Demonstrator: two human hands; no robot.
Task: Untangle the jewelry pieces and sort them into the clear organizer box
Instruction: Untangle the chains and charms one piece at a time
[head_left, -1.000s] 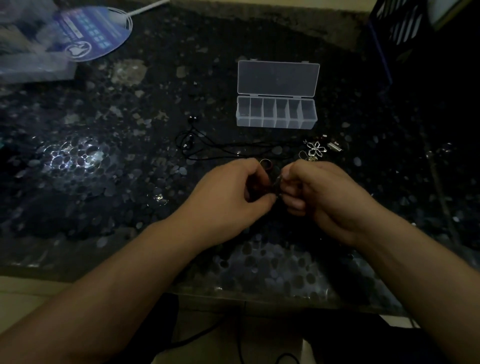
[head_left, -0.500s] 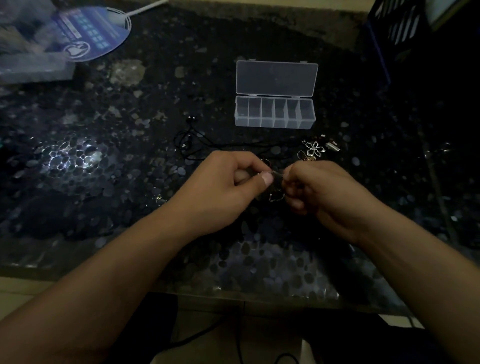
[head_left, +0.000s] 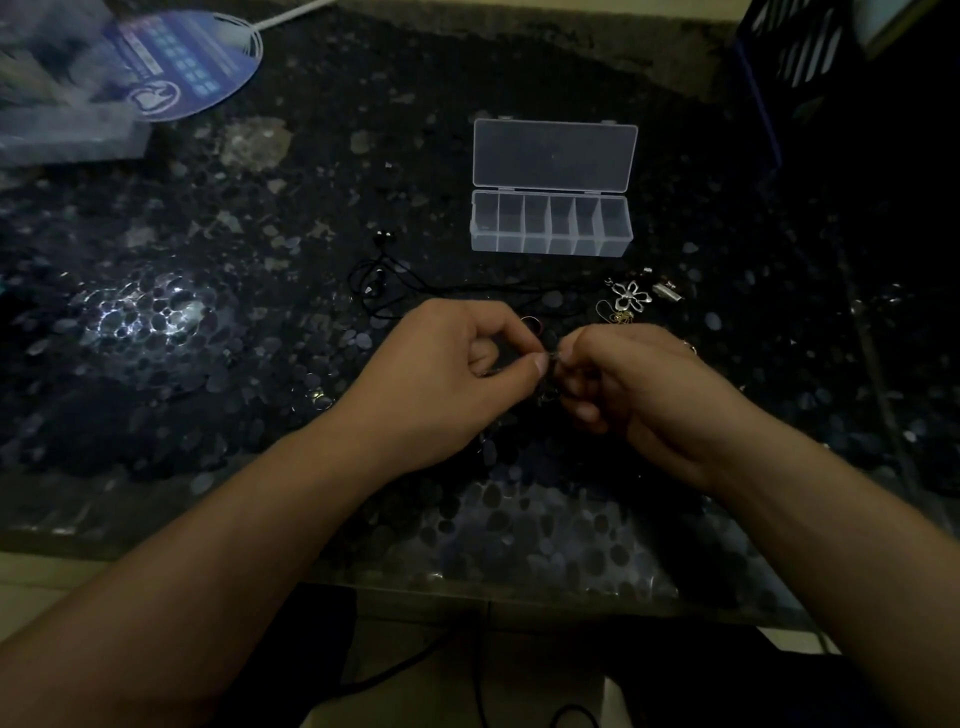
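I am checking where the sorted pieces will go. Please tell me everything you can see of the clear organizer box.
The clear organizer box looks like translucent plastic, long and narrow. It lies open on the dark pebble-patterned table, its hinged lid folded back flat on the far side. Dividers split the tray into six compartments in a row; all look empty. Nothing touches it; both hands work nearer the person.

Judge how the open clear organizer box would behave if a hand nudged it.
The organizer box looks thin, empty plastic, so probably light and apt to slide on the glossy table. Its lid lies flat behind, likely flopping at the hinge if lifted.
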